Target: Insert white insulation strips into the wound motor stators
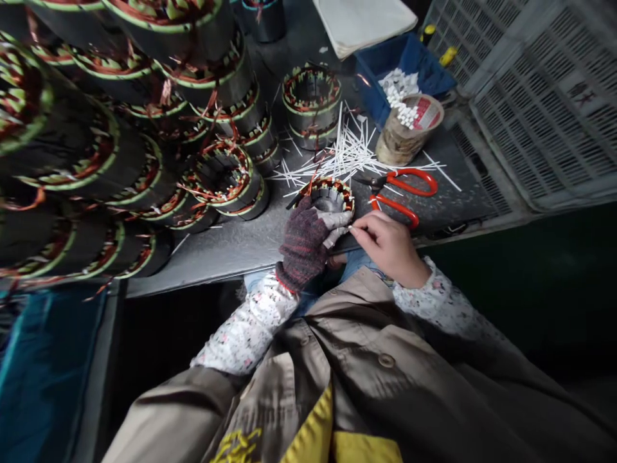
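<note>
My left hand (304, 243) wears a dark knitted glove with pale covered fingertips. It grips the near side of a motor stator (348, 198), a ring with copper windings and a pale green rim, which stands at the table's front edge. Just right of that rim, my right hand (389, 247), bare, pinches a small white piece (351, 227) between thumb and forefinger; its exact kind is too small to tell. Red-handled scissors (418, 182) lie beyond my right hand, blades toward the stator. Thin white tubes (349, 151) are scattered in a heap behind the stator.
Stacked stators (212, 83) fill the left side. Another stator (311, 106) stands behind the tubes. At the right back are a round tub (402, 145) with small white pieces on top, a blue bin (371, 80), a white sheet stack (364, 22) and grey plastic crates (544, 96).
</note>
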Demonstrator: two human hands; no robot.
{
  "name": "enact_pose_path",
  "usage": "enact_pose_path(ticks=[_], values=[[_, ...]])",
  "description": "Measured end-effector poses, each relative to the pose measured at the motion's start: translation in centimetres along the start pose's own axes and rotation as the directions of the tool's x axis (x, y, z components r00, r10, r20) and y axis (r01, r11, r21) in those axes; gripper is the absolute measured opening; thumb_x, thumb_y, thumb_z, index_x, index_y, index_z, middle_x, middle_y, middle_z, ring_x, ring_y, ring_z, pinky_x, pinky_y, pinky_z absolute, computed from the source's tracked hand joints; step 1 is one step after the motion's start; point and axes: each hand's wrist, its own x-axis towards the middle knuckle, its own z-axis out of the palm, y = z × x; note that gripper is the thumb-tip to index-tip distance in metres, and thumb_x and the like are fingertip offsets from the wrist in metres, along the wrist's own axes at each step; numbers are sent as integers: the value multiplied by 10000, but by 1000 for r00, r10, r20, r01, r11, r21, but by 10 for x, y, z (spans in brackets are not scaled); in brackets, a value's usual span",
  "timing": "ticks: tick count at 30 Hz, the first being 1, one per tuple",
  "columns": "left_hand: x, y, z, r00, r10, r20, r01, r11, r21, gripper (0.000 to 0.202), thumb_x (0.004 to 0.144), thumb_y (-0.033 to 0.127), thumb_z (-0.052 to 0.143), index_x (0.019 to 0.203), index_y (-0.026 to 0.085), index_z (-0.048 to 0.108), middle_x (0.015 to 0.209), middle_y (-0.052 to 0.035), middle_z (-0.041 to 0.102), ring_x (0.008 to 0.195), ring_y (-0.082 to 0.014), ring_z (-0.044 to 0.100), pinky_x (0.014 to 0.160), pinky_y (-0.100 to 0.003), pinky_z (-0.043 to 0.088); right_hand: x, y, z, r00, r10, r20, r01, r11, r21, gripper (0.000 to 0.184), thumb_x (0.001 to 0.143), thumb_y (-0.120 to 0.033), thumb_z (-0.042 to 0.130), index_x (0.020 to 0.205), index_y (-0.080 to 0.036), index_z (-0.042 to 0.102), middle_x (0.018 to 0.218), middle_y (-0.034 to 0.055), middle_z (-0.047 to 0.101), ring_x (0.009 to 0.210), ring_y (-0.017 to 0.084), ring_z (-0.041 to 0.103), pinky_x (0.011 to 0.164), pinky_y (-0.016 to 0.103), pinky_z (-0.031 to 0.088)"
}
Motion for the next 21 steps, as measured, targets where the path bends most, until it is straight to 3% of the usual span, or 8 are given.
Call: enact_pose_path(ticks=[5, 9, 15, 21], values=[[-1, 1, 5, 998, 8, -60, -8, 1000, 8, 245, 1016, 318, 510, 1045, 237, 739, 943, -3, 781, 958, -166, 715, 1167, -438, 454, -6, -13, -3, 998, -51, -30, 54, 994, 94, 137, 951, -191, 569, 856, -215, 664, 846, 36, 717, 768, 165, 679, 705, 284, 529], [-4, -2, 8, 997, 39, -60, -36, 998, 56, 331, 1038, 378, 436, 1091, 233, 729, 1018, -13, 781, 1009, -176, 706, 1196, -463, 437, -4, -24, -1, 998, -70, -8, 70, 997, 26, 174, 963, -189, 529, 870, -212, 675, 871, 53, 724, 801, 176, 687, 735, 293, 529], [-4, -6, 4, 999, 53, 4, -53, 995, 88, 297, 1030, 365, 476, 1127, 239, 727, 1050, -10, 786, 989, -188, 710, 1174, -474, 461, 6, -16, 7, 998, 62, 12, -60, 989, -134, 230, 932, -234, 524, 728, -205, 627, 746, 48, 669, 691, 172, 616, 638, 294, 414], [-7, -9, -1, 997, 73, 21, -72, 997, -13, 259, 996, 298, 521, 1143, 225, 722, 1035, -27, 769, 1020, -191, 699, 1201, -488, 431, 14, -12, 8, 988, 153, 19, -152, 988, -29, 230, 845, -251, 595, 632, -210, 519, 658, -2, 554, 575, 117, 484, 585, 270, 348]])
